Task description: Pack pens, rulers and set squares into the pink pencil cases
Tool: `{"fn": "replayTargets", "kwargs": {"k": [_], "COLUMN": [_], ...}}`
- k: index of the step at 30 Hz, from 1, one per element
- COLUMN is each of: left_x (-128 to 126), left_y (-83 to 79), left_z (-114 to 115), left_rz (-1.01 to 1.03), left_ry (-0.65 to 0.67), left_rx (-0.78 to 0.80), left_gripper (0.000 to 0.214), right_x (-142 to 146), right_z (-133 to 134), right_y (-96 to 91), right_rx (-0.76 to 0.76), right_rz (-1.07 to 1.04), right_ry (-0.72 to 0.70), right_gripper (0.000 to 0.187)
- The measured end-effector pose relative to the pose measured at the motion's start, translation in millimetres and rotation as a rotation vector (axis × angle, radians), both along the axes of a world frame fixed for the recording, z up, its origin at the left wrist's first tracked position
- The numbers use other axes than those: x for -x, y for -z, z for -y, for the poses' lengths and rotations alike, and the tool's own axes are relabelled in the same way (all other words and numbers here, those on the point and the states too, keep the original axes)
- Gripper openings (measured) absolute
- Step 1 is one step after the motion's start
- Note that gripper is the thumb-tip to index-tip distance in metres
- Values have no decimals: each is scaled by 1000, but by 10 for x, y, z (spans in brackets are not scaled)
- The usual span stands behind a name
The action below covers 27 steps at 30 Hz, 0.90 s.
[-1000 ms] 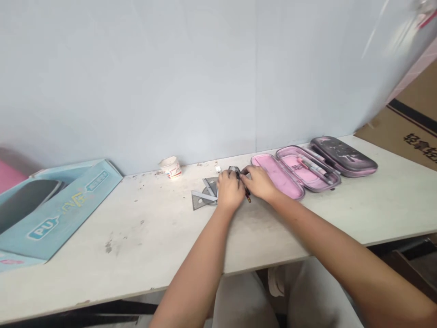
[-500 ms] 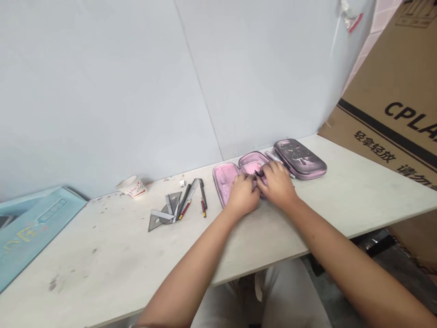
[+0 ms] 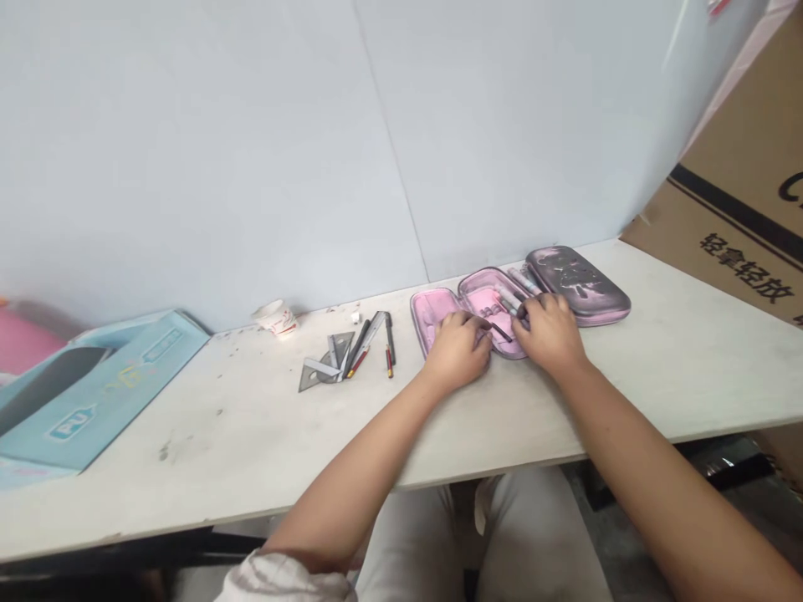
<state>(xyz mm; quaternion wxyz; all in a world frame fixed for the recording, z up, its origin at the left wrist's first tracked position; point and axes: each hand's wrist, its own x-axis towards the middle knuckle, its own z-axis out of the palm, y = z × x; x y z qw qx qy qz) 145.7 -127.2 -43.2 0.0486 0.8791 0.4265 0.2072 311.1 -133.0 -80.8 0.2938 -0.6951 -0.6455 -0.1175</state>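
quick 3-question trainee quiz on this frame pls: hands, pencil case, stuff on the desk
1. True or false: the pink pencil case lies open on the table.
2. What lies on the table to the left of the left hand? A. set squares and pens B. scissors C. a phone
3. Fill in: the hand nearer the case's dark lid is the ___ hand.
Key: 1 true; 2 A; 3 right hand.
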Motion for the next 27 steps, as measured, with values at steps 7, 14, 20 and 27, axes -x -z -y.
{"fn": "replayTargets", "kwargs": {"k": [7,14,20,27], "left_x": [948,1901,1996,1899], "left_y": [-67,99,216,251], "left_z": [-33,-81,-69,-32], "left_rz": [-11,60,215,389], "left_ry": [-159,-427,-427,-332], "left_rx": [-130,-171,-73,-28], "left_gripper": [27,26,22,18], "right_x": [-75,463,1557,1979], "right_z": [51,177,223,170], "right_y": [86,-74,-180,-104], "right_rx": [-104,-223,-26,45], "right_rz": [90,116,276,443], "right_ry": [55,-158,-404,-423], "right_gripper": [28,23,26,24]}}
